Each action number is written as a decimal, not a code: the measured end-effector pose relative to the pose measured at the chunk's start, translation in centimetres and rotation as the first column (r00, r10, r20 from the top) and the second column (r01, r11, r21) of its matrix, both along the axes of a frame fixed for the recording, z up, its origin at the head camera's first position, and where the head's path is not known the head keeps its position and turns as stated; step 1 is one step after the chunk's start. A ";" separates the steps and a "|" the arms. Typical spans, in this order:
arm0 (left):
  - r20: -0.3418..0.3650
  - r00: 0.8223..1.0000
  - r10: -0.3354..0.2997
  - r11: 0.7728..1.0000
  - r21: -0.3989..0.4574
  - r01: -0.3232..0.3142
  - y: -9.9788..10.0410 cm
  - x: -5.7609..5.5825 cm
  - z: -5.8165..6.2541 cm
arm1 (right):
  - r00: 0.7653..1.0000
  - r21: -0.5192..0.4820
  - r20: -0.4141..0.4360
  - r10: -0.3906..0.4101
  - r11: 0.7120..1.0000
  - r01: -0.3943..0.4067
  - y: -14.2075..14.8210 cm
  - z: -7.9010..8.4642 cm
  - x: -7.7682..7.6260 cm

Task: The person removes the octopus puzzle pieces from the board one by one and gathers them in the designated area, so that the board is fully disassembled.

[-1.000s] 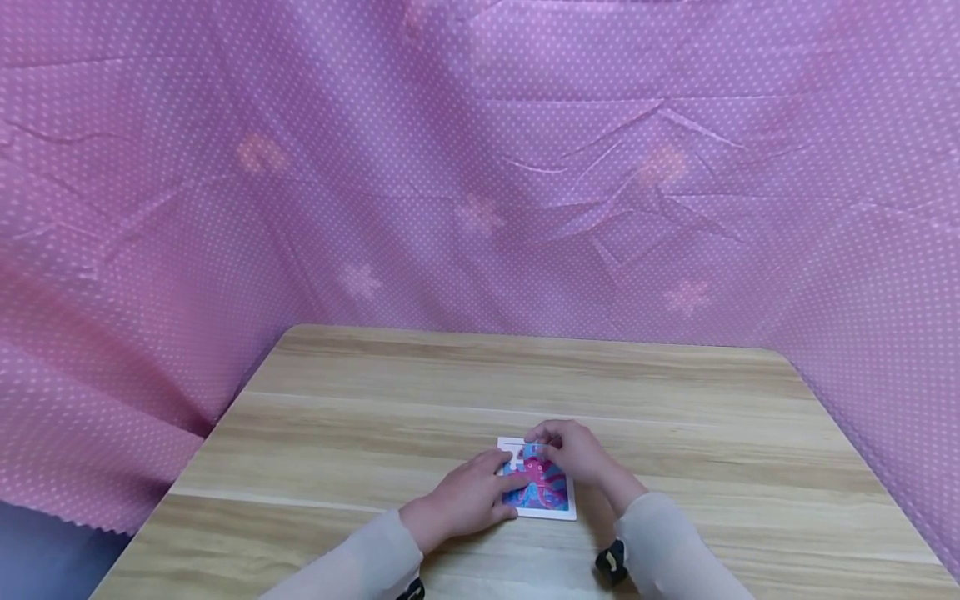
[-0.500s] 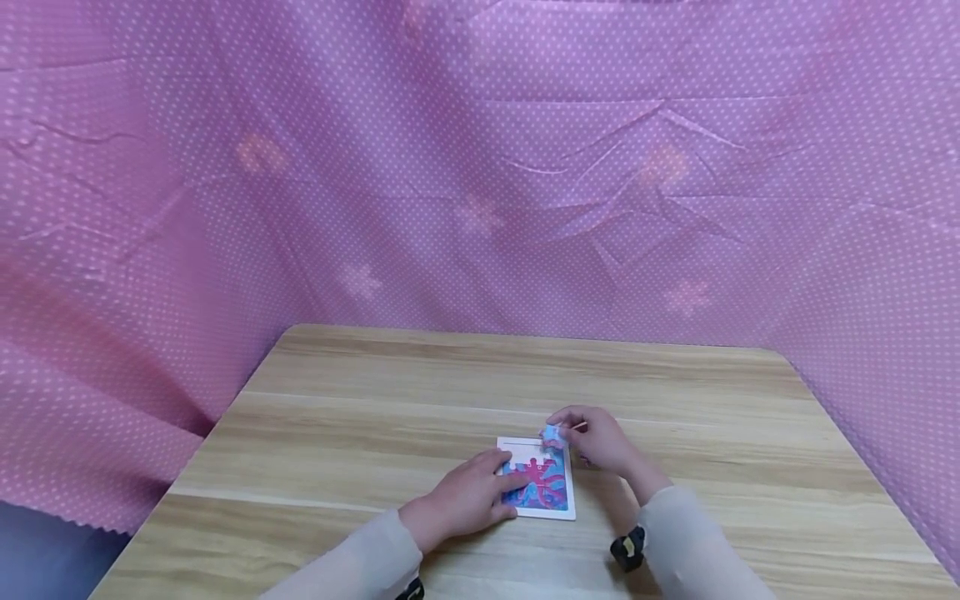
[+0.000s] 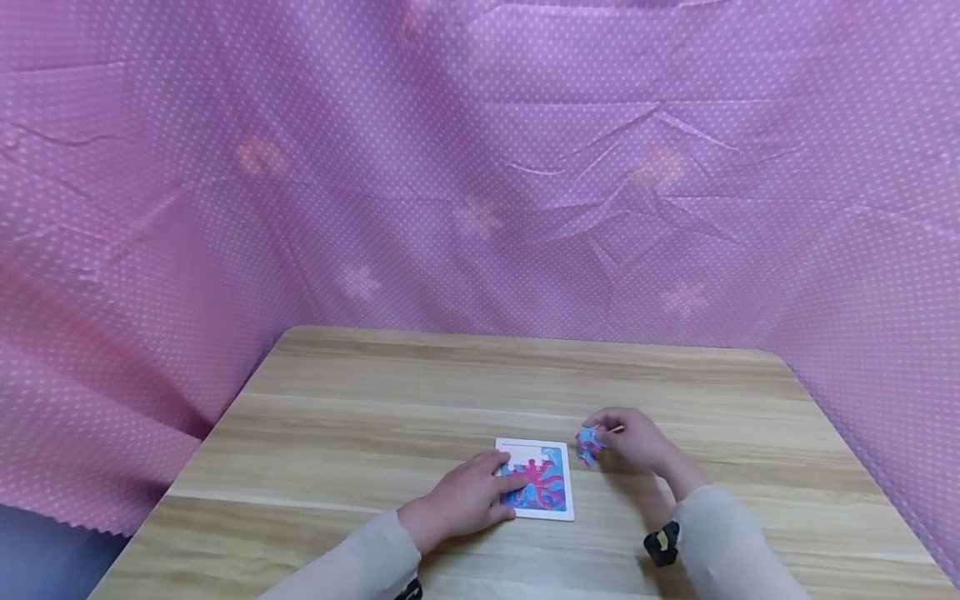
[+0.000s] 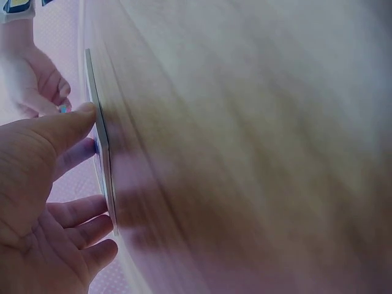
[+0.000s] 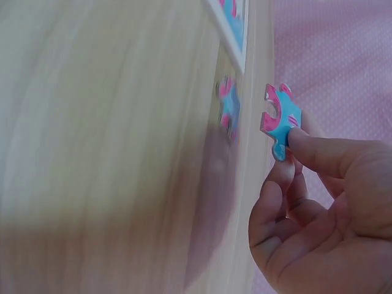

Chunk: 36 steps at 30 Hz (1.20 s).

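A small jigsaw puzzle with a pink octopus on blue (image 3: 551, 492) lies flat in a white frame. Part of its upper left shows white, without pieces. My left hand (image 3: 467, 496) rests on the puzzle's left side, fingers spread over it; in the left wrist view its thumb and fingertips touch the thin board (image 4: 103, 138). To the right of the frame, my right hand (image 3: 633, 437) pinches a blue and pink puzzle piece (image 5: 283, 121) between thumb and fingers, above the table. Another loose piece (image 5: 229, 109) lies on the table below it.
The wood-grain table (image 3: 360, 400) extends around the puzzle on every side. Pink dotted cloth (image 3: 480, 167) hangs behind and along the sides of the table. Dark wrist-worn devices sit at both sleeves.
My right hand has lifted a piece off the puzzle's top and carried it right, past the frame. White backing now shows where the piece was. My left hand has stayed put.
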State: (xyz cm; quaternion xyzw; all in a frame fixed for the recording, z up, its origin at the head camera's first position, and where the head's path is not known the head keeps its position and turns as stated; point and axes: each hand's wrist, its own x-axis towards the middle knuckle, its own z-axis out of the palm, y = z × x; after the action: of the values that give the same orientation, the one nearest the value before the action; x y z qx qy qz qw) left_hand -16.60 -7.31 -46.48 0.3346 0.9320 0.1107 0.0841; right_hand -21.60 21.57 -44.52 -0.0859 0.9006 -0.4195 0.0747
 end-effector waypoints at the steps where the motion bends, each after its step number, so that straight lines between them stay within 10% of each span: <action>1: -0.003 1.000 0.000 1.000 0.001 0.000 0.0 0.0 0.0 | 1.000 0.000 0.003 0.000 1.000 0.000 0.3 0.0 0.1; 36: -0.019 1.000 -0.013 1.000 0.010 0.014 -0.2 0.2 0.1 | 1.000 0.172 -0.020 -0.002 0.985 0.005 3.1 -1.3 1.0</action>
State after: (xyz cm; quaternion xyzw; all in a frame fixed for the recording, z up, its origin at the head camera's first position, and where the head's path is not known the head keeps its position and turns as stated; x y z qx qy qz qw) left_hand -16.43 -7.50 -46.37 0.3424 0.9300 0.1115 0.0742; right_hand -20.63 24.68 -45.86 -0.0817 0.9343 -0.3393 0.0722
